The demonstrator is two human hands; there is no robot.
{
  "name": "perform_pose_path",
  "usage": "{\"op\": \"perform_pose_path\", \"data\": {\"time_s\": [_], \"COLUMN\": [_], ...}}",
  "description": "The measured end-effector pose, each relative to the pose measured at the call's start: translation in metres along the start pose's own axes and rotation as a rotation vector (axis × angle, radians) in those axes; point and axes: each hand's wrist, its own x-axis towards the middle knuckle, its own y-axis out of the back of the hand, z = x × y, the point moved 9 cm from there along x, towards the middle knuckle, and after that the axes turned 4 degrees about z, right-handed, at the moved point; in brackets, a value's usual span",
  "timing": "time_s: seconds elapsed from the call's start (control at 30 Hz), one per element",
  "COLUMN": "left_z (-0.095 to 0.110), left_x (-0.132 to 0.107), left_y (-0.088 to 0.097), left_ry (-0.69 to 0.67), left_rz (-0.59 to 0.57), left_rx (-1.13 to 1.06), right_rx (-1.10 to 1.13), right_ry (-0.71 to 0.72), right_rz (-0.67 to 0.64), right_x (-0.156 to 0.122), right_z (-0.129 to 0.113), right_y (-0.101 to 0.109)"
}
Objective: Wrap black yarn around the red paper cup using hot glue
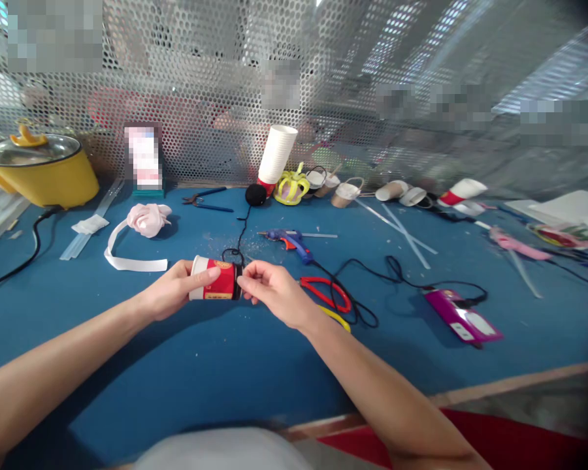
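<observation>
A red and white paper cup lies sideways above the blue table, gripped by my left hand with the thumb along its side. Black yarn is wrapped round the cup's right end. At that end my right hand has its thumb and fingertips pinched together on the yarn. The strand runs back across the table to a black yarn ball. Just beyond my hands lies a blue hot glue gun with a glue stick in its back, and red-and-yellow-handled scissors rest partly behind my right forearm.
A stack of white paper cups and a yellow woven basket stand at the back. Pliers, a pale ribbon roll and a yellow pot are left. A purple power strip with cords lies right.
</observation>
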Motion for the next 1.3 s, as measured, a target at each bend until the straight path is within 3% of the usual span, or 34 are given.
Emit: {"op": "perform_pose_path", "data": {"time_s": [0.07,0.2,0.43,0.6,0.7,0.77,0.83,0.9,0.97,1.1,1.2,1.3], "left_z": [-0.006,-0.005,-0.008,-0.014,-0.015,-0.015,-0.014,-0.012,-0.012,-0.015,-0.013,-0.011], "left_x": [0.002,0.001,0.0,0.003,0.004,0.004,0.005,0.007,0.008,0.009,0.008,0.009], "left_y": [0.002,0.005,0.002,0.006,0.009,0.014,0.019,0.022,0.024,0.022,0.021,0.022], "left_ry": [0.069,0.042,0.021,0.024,0.047,0.044,0.015,-0.023,-0.033,0.016,0.014,0.002], "left_rz": [0.041,0.094,0.097,0.144,0.172,0.202,0.233,0.252,0.257,0.238,0.223,0.234], "left_rx": [-0.099,-0.046,0.097,0.109,0.106,0.152,0.219,0.271,0.313,0.388,0.412,0.417], "right_rx": [-0.137,-0.304,-0.294,-0.204,-0.239,-0.373,-0.681,-0.779,-0.81,-0.79,-0.723,-0.595], "right_ry": [0.057,0.2,0.39,0.364,0.298,0.197,0.06,-0.019,-0.092,-0.218,-0.241,-0.187], "right_rz": [0.024,0.174,-0.007,-0.063,0.058,0.25,0.481,0.528,0.483,0.429,0.457,0.51], "right_x": [0.0,0.0,-0.008,-0.007,0.004,0.011,0.014,0.021,0.032,0.048,0.047,0.032], "right_z": [-0.004,-0.018,-0.035,-0.035,-0.03,-0.023,-0.014,-0.001,0.017,0.047,0.047,0.031], "right_y": [0.003,0.018,-0.015,-0.025,0.007,0.049,0.097,0.126,0.14,0.145,0.147,0.147]}}
